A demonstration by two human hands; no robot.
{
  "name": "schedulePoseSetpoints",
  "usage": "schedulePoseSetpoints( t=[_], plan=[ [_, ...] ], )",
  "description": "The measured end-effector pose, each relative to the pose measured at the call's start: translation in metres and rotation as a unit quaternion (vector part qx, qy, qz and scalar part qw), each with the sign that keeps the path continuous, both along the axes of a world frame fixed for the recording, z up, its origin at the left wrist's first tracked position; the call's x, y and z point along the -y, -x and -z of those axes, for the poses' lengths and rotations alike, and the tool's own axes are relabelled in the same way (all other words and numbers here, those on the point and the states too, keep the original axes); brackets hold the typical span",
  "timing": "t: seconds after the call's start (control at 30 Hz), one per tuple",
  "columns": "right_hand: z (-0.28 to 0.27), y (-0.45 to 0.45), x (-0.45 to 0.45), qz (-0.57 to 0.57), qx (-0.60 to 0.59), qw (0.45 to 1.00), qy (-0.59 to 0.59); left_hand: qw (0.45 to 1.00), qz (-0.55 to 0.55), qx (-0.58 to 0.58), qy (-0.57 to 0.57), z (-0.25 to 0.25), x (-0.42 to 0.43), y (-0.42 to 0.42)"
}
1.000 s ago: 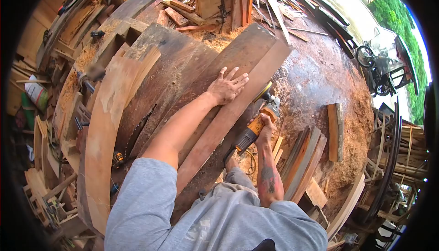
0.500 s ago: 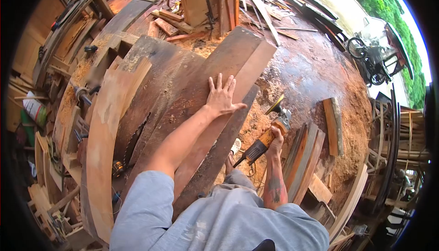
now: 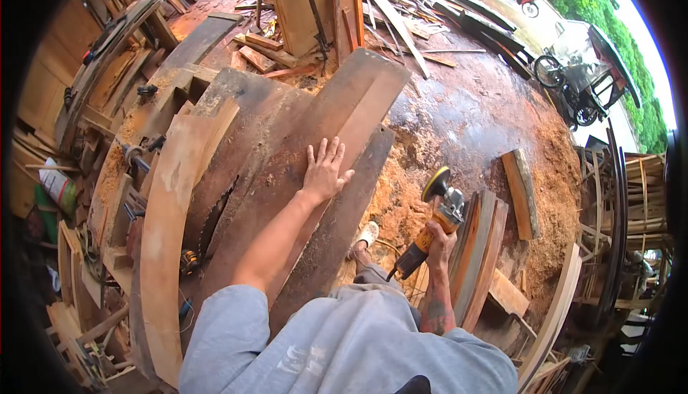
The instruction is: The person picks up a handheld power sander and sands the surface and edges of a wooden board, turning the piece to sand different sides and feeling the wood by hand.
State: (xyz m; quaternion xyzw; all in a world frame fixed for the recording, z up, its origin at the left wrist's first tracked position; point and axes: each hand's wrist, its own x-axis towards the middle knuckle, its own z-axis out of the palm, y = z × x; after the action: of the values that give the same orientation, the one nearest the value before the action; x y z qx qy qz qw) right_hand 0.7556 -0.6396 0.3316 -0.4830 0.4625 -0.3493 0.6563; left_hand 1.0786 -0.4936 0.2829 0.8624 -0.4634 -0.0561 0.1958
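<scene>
Gripping a grinder (image 3: 413, 256) in the right hand (image 3: 442, 241), fingers curled round its body; resting the left hand (image 3: 324, 179) flat, fingers spread, on a long plank (image 3: 337, 118). Slants, as the largest piece, from upper centre toward lower left of the frame. Looks paler and cleaner along its right-hand strip, so probably worked there already; looks dark and dusty across the wider left part, so perhaps much left. Cannot judge smoothness from this view. Next in size, a darker board (image 3: 337, 222) just right of the plank. Smallest, right of centre, a yellow-edged disc (image 3: 436, 183) on the grinder, well apart from the plank.
</scene>
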Motion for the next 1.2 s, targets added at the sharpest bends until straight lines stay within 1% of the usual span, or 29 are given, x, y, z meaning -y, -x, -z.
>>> schedulePoseSetpoints(
  t=[0.03,0.07,0.1,0.13,0.2,0.23,0.3,0.37,0.4,0.43,0.53,0.63,0.67,0.73,0.77,0.8,0.83,0.9,0.93,1.0,1.1,1.2],
  plan=[
    [-0.003,-0.003,-0.002,0.004,-0.001,1.0,0.0,0.998,-0.007,0.055,-0.009,0.009,0.0,0.005],
    [-0.006,-0.002,-0.004,-0.004,-0.002,1.0,-0.004,0.998,-0.019,0.038,-0.04,-0.013,-0.003,0.019],
    [-0.007,0.001,-0.006,-0.016,-0.004,1.0,-0.008,0.998,-0.02,0.034,-0.04,-0.019,-0.009,0.031],
    [0.009,0.002,-0.005,0.004,0.023,1.0,0.015,0.998,-0.046,0.024,-0.035,-0.025,-0.017,0.044],
    [-0.005,0.001,-0.009,-0.005,0.001,1.0,0.029,0.994,-0.098,0.014,-0.039,-0.031,-0.031,0.064],
    [-0.01,0.002,-0.014,-0.007,-0.022,0.999,0.04,0.994,-0.104,0.013,-0.043,-0.023,-0.038,0.068],
    [-0.007,0.006,-0.014,-0.03,-0.042,0.997,0.052,0.995,-0.055,0.082,-0.019,-0.013,-0.05,0.073],
    [-0.01,0.009,-0.012,-0.067,-0.085,0.985,0.134,0.996,-0.061,0.069,-0.003,-0.011,-0.06,0.074],
    [-0.007,0.011,-0.008,-0.097,-0.098,0.98,0.142,0.998,-0.054,-0.006,0.036,-0.012,-0.067,0.07],
    [-0.003,0.013,-0.006,-0.1,-0.102,0.979,0.143,0.993,-0.046,-0.081,0.076,-0.013,-0.072,0.067],
    [-0.013,-0.003,-0.008,-0.168,-0.184,0.947,0.205,0.992,-0.032,-0.068,0.097,-0.017,-0.081,0.065],
    [-0.011,-0.03,-0.015,-0.184,-0.19,0.936,0.232,0.992,-0.044,-0.062,0.106,-0.006,-0.079,0.068],
    [-0.002,-0.038,-0.015,-0.186,-0.176,0.941,0.222,0.991,-0.045,-0.064,0.106,-0.006,-0.078,0.068],
    [-0.003,-0.057,-0.021,-0.205,-0.203,0.938,0.193,0.986,-0.051,-0.113,0.116,-0.009,-0.079,0.065],
    [-0.006,-0.066,-0.026,-0.215,-0.22,0.937,0.167,0.986,-0.054,-0.113,0.113,-0.012,-0.079,0.063],
    [0.011,-0.072,-0.028,-0.192,-0.17,0.944,0.207,0.983,-0.053,-0.13,0.119,-0.015,-0.08,0.063],
    [0.015,-0.077,-0.029,-0.195,-0.169,0.944,0.205,0.98,-0.053,-0.148,0.124,-0.018,-0.08,0.061],
    [0.004,-0.086,-0.036,-0.207,-0.163,0.93,0.256,0.978,-0.054,-0.156,0.126,-0.019,-0.08,0.057],
    [-0.005,-0.089,-0.039,-0.218,-0.191,0.92,0.262,0.976,-0.052,-0.166,0.131,-0.019,-0.08,0.058],
    [-0.003,-0.091,-0.039,-0.229,-0.196,0.917,0.262,0.975,-0.048,-0.176,0.13,-0.019,-0.081,0.058],
    [0.0,-0.096,-0.036,-0.251,-0.191,0.923,0.221,0.973,-0.048,-0.182,0.134,-0.02,-0.08,0.056],
    [-0.001,-0.099,-0.034,-0.242,-0.179,0.918,0.257,0.971,-0.049,-0.189,0.138,-0.022,-0.081,0.056]
  ],
)
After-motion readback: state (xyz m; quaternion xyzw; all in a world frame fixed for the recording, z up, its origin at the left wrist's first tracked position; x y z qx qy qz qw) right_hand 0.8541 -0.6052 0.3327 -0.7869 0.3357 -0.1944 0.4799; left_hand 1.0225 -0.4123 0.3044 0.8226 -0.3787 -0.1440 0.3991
